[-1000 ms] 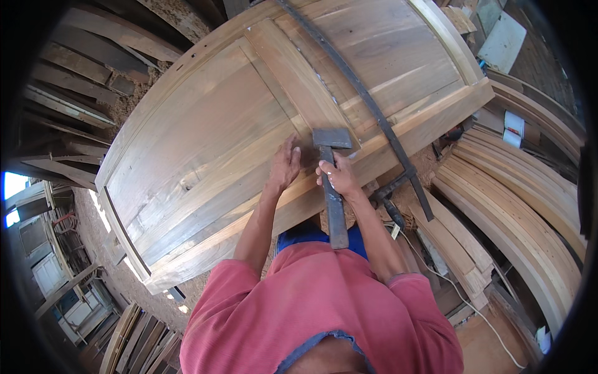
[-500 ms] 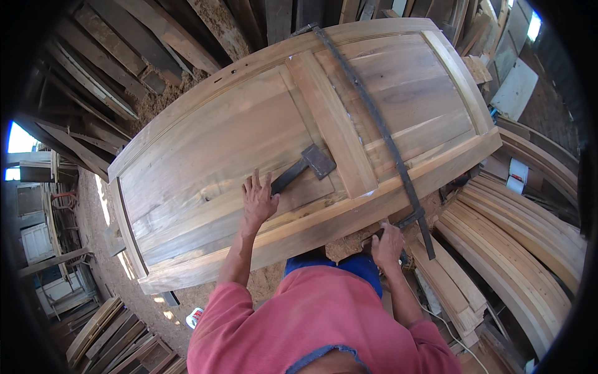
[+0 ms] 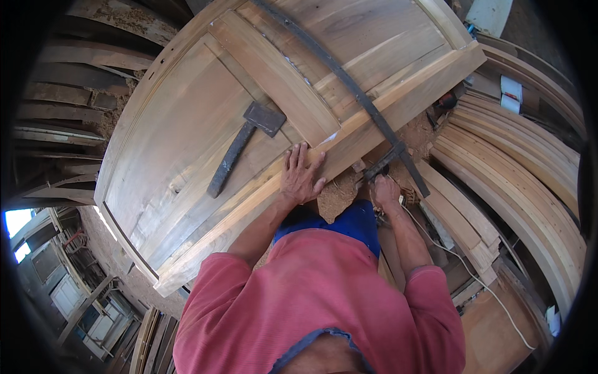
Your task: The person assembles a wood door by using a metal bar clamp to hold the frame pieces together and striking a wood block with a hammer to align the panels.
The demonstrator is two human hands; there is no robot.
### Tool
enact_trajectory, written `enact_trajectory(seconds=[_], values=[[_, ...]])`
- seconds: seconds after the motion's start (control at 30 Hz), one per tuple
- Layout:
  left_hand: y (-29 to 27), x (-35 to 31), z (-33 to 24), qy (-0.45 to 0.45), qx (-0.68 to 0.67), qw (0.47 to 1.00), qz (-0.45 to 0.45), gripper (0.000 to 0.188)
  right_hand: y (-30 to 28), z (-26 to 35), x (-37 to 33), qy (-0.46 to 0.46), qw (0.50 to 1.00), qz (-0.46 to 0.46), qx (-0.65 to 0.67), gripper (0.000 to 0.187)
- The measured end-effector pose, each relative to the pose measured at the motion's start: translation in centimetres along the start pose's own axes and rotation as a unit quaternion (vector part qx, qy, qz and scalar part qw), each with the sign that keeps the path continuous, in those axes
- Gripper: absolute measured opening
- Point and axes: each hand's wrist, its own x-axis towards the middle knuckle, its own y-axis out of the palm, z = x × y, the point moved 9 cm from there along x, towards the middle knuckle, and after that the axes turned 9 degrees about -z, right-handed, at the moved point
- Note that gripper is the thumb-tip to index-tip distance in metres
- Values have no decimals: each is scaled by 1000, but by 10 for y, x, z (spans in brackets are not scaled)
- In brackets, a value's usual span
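A panelled wooden door [image 3: 187,137] lies in front of me, with a dark metal bar clamp [image 3: 349,84] stretched across it. My left hand [image 3: 302,177] rests on the door's near edge rail, its fingers laid out flat over the wood. Just past the near edge, my right hand [image 3: 386,192] is closed around the screw end of the clamp, below its sliding jaw; the fingers partly hide the handle. A hammer [image 3: 265,118] with a heavy square head and dark handle lies on the door panel, beyond my left hand and untouched.
Long planks [image 3: 517,181] are stacked at the right, near the clamp bar's end. A pale cord [image 3: 448,250] runs along the floor there. Sawdust [image 3: 339,194] covers the ground below the door edge. More boards [image 3: 62,112] lean at the far left.
My left hand has left the hammer handle's side and come down onto the door's near edge, closer to the clamp. The right hand stays at the clamp's screw end. The view has turned.
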Motion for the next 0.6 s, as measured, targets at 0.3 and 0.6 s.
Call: enact_trajectory(seconds=[0.3,0.6], values=[[0,4,-16,8,-57,998,-24,71,-7,-1,10,-73,987,81,115,44],[137,-29,-100,-424,-686,587,68,53,10,-37,-13,7,997,-31,66,37]])
